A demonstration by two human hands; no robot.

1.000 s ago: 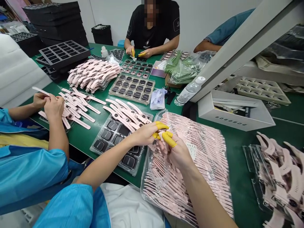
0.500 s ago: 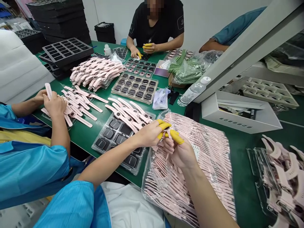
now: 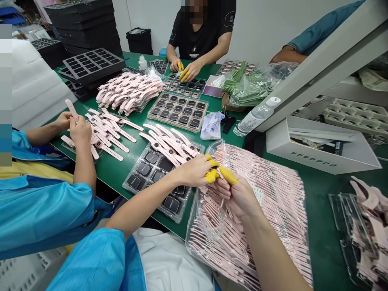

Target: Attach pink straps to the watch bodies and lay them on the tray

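Observation:
My left hand (image 3: pixel 198 169), with yellow finger cots on its fingertips, pinches one part of a pink watch strap (image 3: pixel 222 200). My right hand (image 3: pixel 239 193), also wearing a yellow cot on the thumb, is closed around the same strap. Fingertips of both hands meet over the strap, hiding most of it and whatever it joins. Below them lies a clear plastic bag of pink straps (image 3: pixel 273 194). To the left, pink watches (image 3: pixel 171 147) rest across a clear tray of dark square watch faces (image 3: pixel 144 169).
A co-worker's hands (image 3: pixel 80 129) hold a pink strap at the left; another person (image 3: pixel 200 44) works opposite. A water bottle (image 3: pixel 257 117) and white box (image 3: pixel 321 149) stand right of centre. More pink watches (image 3: pixel 366 226) sit far right, near a slanted post (image 3: pixel 315 64).
The view has shifted slightly, moving the scene rightward. My hands stay together on the strap with fingers slightly rearranged. The person opposite has brought both hands together over a tray.

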